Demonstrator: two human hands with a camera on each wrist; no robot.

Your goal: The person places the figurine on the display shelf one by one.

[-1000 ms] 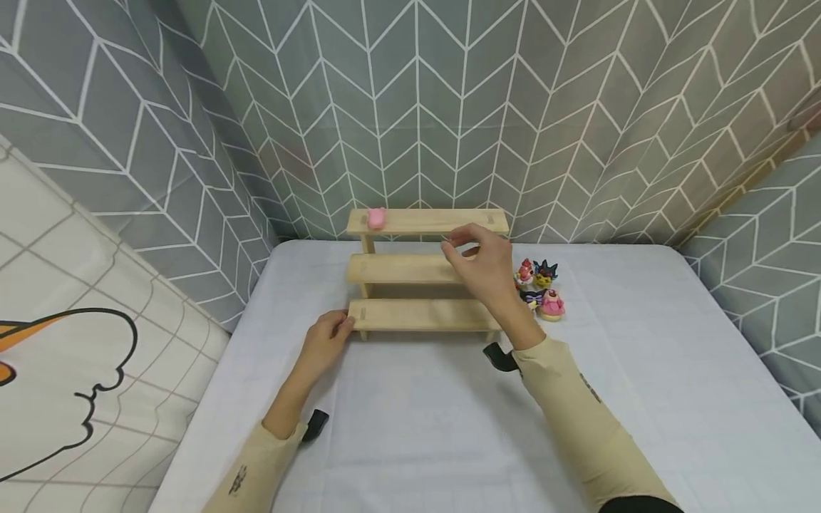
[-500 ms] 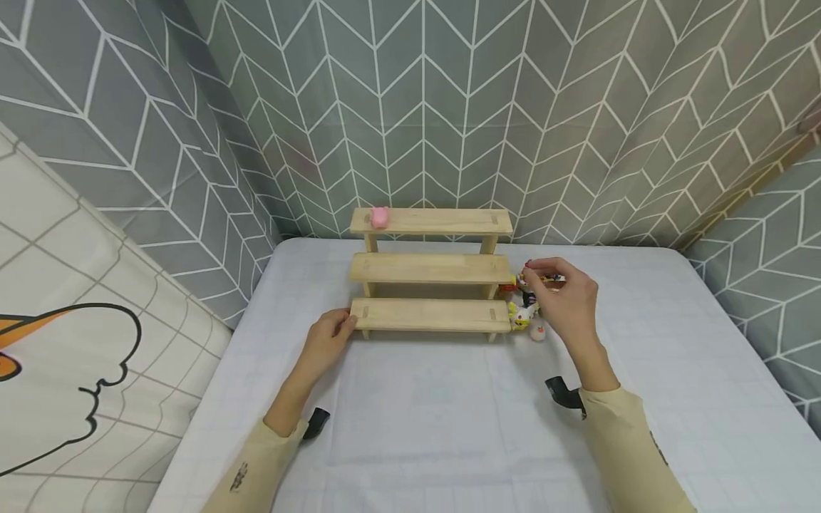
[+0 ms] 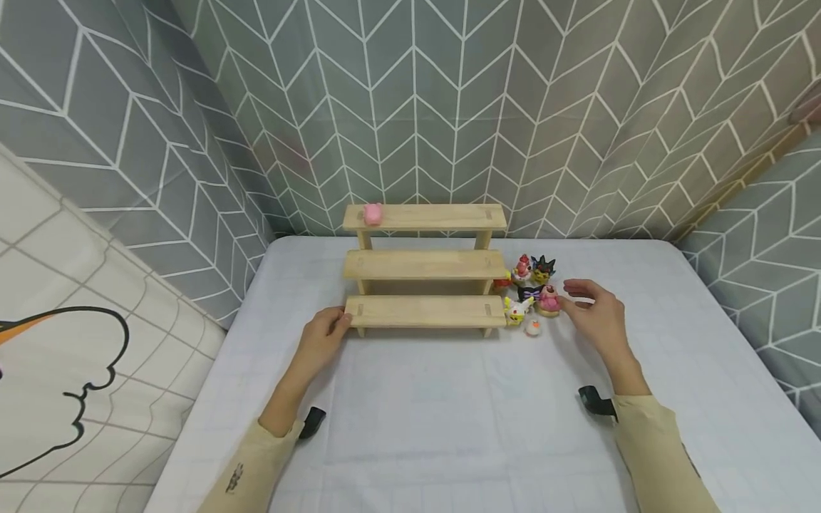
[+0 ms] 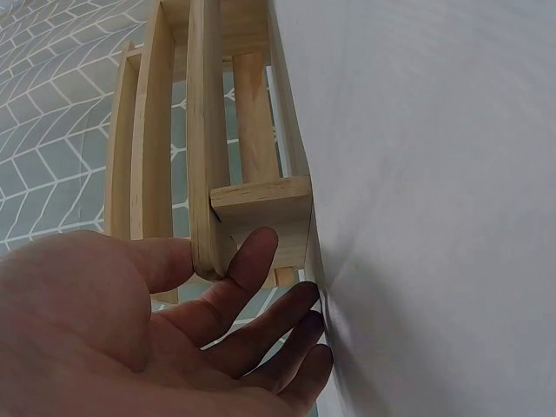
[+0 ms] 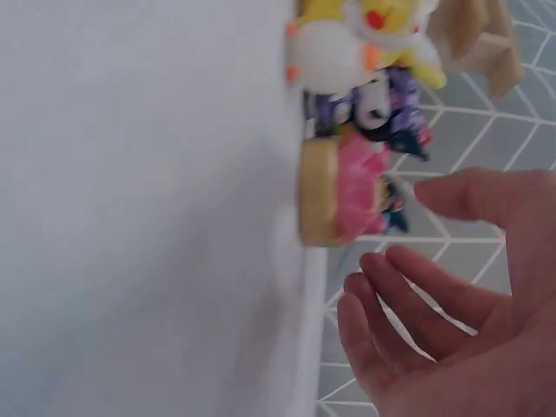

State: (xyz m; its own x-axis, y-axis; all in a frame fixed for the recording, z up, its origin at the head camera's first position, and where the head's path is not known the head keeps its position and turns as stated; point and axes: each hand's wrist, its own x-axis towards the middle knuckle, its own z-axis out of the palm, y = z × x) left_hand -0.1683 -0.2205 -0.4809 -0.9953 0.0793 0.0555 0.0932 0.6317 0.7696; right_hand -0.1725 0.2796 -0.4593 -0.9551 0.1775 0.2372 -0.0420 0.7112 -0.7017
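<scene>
A three-tier wooden display stand (image 3: 423, 311) rests on the white-covered table. My left hand (image 3: 321, 336) pinches the left end of its lowest shelf, thumb on top and index finger beneath in the left wrist view. On the top shelf, at the left, sits a small pink pig figurine (image 3: 373, 214). My right hand (image 3: 595, 317) holds nothing; its fingers are spread loosely just right of a pink figurine on a tan base (image 5: 358, 187). Beside that stand a white round figurine (image 3: 532, 328), a yellow and white one (image 3: 517, 311) and a dark spiky-haired one (image 3: 543, 269).
A red-topped figurine (image 3: 522, 268) stands at the back of the cluster, close to the stand's right end. White cloth (image 3: 410, 413) covers the table. A grey patterned curtain (image 3: 436, 107) hangs right behind the table's back edge.
My right hand has moved from in front of the upper shelves, across the figurines, to their right side, and its fingers have spread. The left hand keeps its grip on the stand.
</scene>
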